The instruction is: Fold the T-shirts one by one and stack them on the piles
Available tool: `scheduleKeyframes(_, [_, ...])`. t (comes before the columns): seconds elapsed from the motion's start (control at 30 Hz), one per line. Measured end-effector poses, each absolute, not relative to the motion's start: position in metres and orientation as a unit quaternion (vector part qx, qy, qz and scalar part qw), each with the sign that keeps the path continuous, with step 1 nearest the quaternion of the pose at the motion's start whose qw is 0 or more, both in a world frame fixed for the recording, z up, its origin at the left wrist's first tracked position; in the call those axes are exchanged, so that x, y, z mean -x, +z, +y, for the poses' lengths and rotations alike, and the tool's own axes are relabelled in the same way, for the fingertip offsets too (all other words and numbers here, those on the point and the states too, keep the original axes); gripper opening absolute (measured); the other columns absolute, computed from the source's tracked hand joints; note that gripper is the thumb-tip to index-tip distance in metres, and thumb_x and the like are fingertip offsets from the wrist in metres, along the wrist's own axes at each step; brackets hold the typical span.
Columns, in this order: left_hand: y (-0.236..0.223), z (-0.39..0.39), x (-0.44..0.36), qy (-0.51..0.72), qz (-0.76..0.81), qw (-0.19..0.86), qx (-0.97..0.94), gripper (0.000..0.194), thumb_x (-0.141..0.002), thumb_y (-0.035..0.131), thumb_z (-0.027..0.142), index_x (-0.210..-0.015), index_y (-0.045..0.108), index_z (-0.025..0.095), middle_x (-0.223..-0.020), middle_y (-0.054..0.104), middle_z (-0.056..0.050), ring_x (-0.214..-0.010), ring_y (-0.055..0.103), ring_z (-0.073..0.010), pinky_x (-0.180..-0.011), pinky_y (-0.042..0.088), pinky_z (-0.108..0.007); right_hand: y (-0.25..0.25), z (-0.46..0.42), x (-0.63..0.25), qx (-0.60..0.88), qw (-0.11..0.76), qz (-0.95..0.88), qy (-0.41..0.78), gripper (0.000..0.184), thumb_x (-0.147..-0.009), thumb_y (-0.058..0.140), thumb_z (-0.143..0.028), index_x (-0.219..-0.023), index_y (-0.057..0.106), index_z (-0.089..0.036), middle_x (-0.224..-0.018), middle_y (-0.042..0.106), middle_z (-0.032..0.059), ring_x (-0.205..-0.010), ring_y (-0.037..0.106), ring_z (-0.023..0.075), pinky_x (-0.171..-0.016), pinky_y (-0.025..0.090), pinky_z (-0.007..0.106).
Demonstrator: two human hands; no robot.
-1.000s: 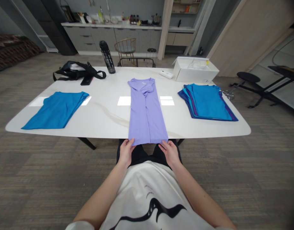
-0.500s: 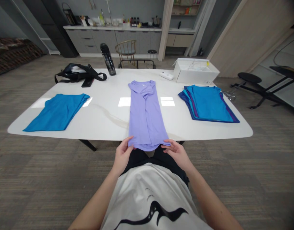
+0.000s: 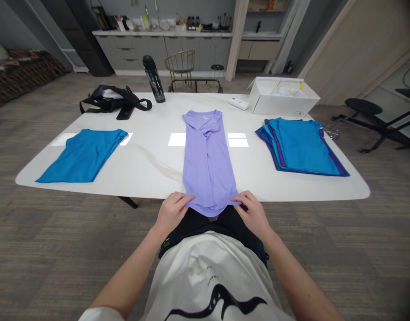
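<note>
A lavender T-shirt (image 3: 208,160) lies lengthwise on the white table (image 3: 151,174), its sides folded inward and its collar at the far end. Its hem hangs a little over the near edge. My left hand (image 3: 173,211) pinches the hem's left corner between thumb and fingers. At the right corner, my right hand (image 3: 253,214) grips the hem the same way. A folded blue shirt (image 3: 82,156) lies on the left of the table. On the right is a stack of folded shirts (image 3: 305,147) in blue, purple and navy.
Toward the back stand a black water bottle (image 3: 154,80), a black bag (image 3: 107,99) and a phone (image 3: 125,113). A white box (image 3: 281,98) and a small white device (image 3: 238,104) are at the back right. A chair (image 3: 180,64) is beyond the table.
My left fingers have closed over the hem's left corner, and my right hand has tightened on the right corner. The hem has shifted slightly toward me. The camera view has shifted a little.
</note>
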State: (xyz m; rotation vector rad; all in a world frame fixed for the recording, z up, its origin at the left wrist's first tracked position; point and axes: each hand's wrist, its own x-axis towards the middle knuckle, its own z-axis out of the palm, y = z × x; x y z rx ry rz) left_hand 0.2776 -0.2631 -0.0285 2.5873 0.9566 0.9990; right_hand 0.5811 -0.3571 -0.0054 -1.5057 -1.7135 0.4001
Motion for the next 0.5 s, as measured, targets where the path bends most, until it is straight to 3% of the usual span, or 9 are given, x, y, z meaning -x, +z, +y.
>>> scheduleKeyframes(0.1, [-0.028,-0.27,-0.276,0.335,0.334,0.093,-0.876,0.031,-0.092,0.054,0.011,-0.116,0.07,0.021,-0.091,0.062,-0.007,-0.087,0.059,-0.0194,-0.08,0.055,-0.036,-0.009,-0.366,-0.584,0.597,0.363,-0.701,0.145,0.02,-0.092,0.055,-0.014,-0.102,0.07,-0.022,-0.091,0.059,0.0047,-0.087,0.06,0.0198,-0.08,0.051,0.034])
scheduleKeyframes(0.2, [-0.025,-0.28,-0.275,0.31,0.337,0.081,-0.885,0.03,-0.085,0.059,0.011,-0.11,0.072,0.022,-0.103,0.062,-0.009,-0.102,0.059,-0.0245,-0.092,0.053,-0.045,-0.011,-0.379,-0.586,0.599,0.312,-0.729,0.109,0.024,-0.089,0.054,-0.012,-0.105,0.07,-0.021,-0.09,0.06,0.0054,-0.086,0.06,0.0209,-0.08,0.052,0.036])
scheduleKeyframes(0.3, [-0.025,-0.287,-0.281,0.28,0.3,0.082,-0.908,0.039,-0.086,0.056,0.01,-0.122,0.067,0.022,-0.124,0.062,-0.011,-0.121,0.056,-0.0259,-0.109,0.045,-0.05,-0.012,-0.384,-0.58,0.586,0.286,-0.756,0.053,0.027,-0.09,0.056,-0.015,-0.114,0.068,-0.021,-0.108,0.065,0.0098,-0.105,0.061,0.0257,-0.092,0.051,0.042])
scheduleKeyframes(0.4, [-0.029,-0.289,-0.294,0.235,0.3,0.059,-0.923,0.048,-0.094,0.053,0.016,-0.142,0.053,0.02,-0.14,0.058,-0.011,-0.133,0.05,-0.0247,-0.117,0.038,-0.049,-0.019,-0.379,-0.567,0.569,0.233,-0.788,0.016,0.04,-0.093,0.059,-0.024,-0.133,0.06,-0.02,-0.143,0.055,0.0118,-0.137,0.045,0.031,-0.115,0.035,0.054])
scheduleKeyframes(0.5, [-0.038,-0.291,-0.306,0.185,0.318,0.024,-0.93,0.054,-0.098,0.049,0.02,-0.151,0.041,0.017,-0.151,0.049,-0.012,-0.141,0.043,-0.0255,-0.121,0.032,-0.051,-0.031,-0.371,-0.556,0.582,0.174,-0.794,-0.003,0.056,-0.095,0.058,-0.027,-0.149,0.045,-0.021,-0.158,0.04,0.0095,-0.148,0.03,0.0318,-0.122,0.018,0.062])
